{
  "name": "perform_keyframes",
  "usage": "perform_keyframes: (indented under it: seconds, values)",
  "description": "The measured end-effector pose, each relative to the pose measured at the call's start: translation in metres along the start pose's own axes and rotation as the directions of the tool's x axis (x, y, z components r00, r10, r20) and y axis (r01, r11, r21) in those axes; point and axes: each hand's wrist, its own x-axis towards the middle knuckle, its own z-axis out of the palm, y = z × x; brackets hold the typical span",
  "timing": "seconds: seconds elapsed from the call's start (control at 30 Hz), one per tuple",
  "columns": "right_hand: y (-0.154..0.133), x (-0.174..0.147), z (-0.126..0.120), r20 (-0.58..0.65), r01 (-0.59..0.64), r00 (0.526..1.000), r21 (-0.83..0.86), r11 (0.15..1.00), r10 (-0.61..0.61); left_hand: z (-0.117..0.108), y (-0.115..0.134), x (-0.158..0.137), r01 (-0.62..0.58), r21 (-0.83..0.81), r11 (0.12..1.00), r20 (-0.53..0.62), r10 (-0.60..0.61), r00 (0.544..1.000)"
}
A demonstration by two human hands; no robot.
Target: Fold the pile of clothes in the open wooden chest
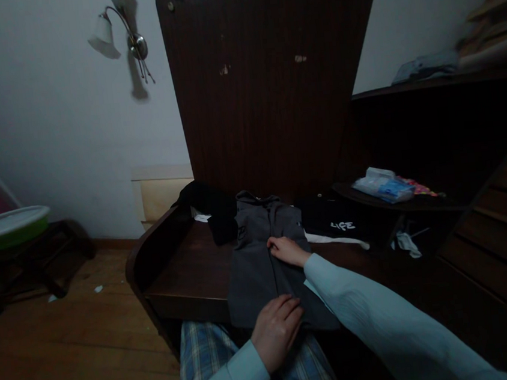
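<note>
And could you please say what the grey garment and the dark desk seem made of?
Grey garment: matte cloth, probably woven, given its soft folds. Dark desk: wood or laminate, satin finish, judging by its brown colour and faint sheen.

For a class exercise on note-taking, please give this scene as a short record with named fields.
Main item: grey garment, spread on the dark desk
Left hand: on the garment, at its end nearer the person
Right hand: at the garment's middle; grip unclear
Left of garment: black cloth
Right of garment: black clothing with white lettering
On wall: lamp
</note>
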Motion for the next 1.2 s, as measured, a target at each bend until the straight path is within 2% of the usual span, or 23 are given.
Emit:
perform_keyframes:
  seconds: [0.1, 0.27, 0.33, 0.5, 0.67, 0.9, 0.97, 1.1, 1.13, 1.2]
  values:
    - [-0.002, -0.002, 0.01, -0.051, -0.022, 0.998, 0.064, 0.998, 0.025, -0.006, -0.003, -0.004, 0.021, 0.022, 1.0, 0.07, -0.022, 0.997]
    - [-0.004, -0.006, 0.026, -0.133, -0.039, 0.99, 0.093, 0.995, 0.051, -0.006, -0.008, -0.011, 0.04, -0.003, 0.999, 0.106, -0.04, 0.994]
    - [-0.004, -0.007, 0.03, -0.165, -0.023, 0.986, 0.072, 0.997, 0.035, -0.005, -0.008, -0.013, 0.043, -0.019, 0.999, 0.103, -0.041, 0.994]
    - [-0.003, -0.008, 0.031, -0.171, 0.0, 0.985, 0.03, 1.0, 0.006, 0.001, -0.008, -0.015, 0.131, 0.032, 0.991, 0.062, -0.133, 0.989]
    - [-0.003, -0.008, 0.033, -0.174, 0.0, 0.985, -0.018, 1.0, -0.003, 0.008, -0.012, -0.011, 0.138, 0.124, 0.983, 0.102, -0.151, 0.983]
    - [-0.003, -0.008, 0.035, -0.199, -0.002, 0.98, -0.001, 1.0, 0.002, 0.012, -0.01, -0.007, 0.168, 0.147, 0.975, 0.046, -0.176, 0.983]
    - [-0.002, -0.008, 0.035, -0.273, 0.0, 0.962, 0.041, 0.999, 0.011, 0.014, -0.011, -0.008, 0.171, 0.127, 0.977, 0.037, -0.176, 0.984]
    - [0.002, -0.008, 0.035, -0.468, -0.022, 0.881, 0.112, 0.993, 0.072, 0.023, -0.012, -0.009, 0.184, 0.149, 0.972, -0.007, -0.185, 0.983]
    - [0.003, -0.007, 0.035, -0.488, -0.023, 0.869, 0.118, 0.993, 0.078, 0.026, -0.012, -0.009, 0.193, 0.162, 0.968, -0.021, -0.192, 0.981]
    - [0.006, -0.005, 0.037, -0.482, 0.005, 0.875, 0.112, 0.994, 0.05, 0.03, -0.012, -0.009, 0.217, 0.172, 0.961, -0.041, -0.213, 0.976]
